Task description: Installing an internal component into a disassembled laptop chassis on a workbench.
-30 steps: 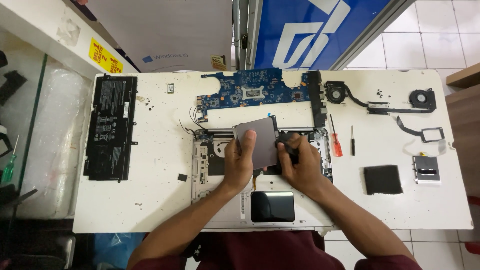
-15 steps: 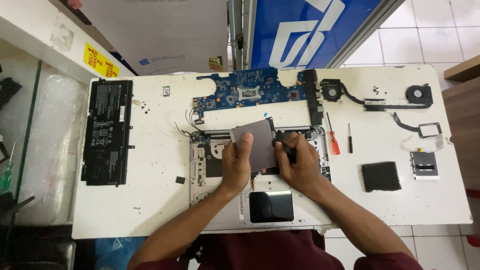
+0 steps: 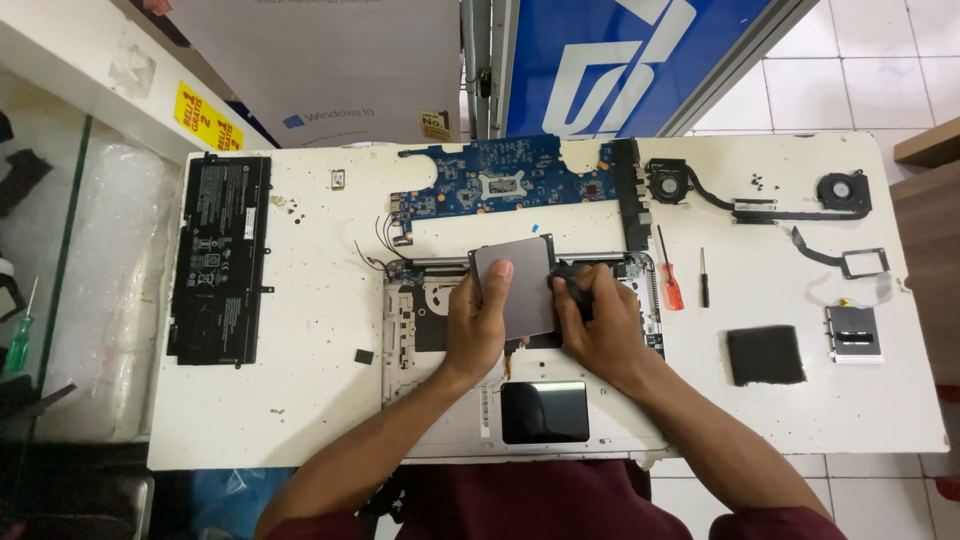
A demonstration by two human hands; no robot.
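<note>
Grey rectangular metal panel (image 3: 517, 285) sits over the opened silver laptop base (image 3: 440, 420), near the middle of a scuffed white worktable (image 3: 300, 400). White floor tiles (image 3: 880, 60) show beyond, and a blue signboard (image 3: 620, 60) leans behind the table. The panel's long axis runs away from the person, slightly tilted, its far short edge toward the blue circuit board (image 3: 500, 185). The left hand (image 3: 478, 325) clasps the panel's left edge, thumb flat on top. The right hand (image 3: 600, 325) curls against the right edge; what it pinches there is dark and hard to make out. The panel's near edge is hidden by the hands. A black flat battery pack (image 3: 218, 258) lies far left, a red-handled screwdriver (image 3: 668, 270) to the right.
</note>
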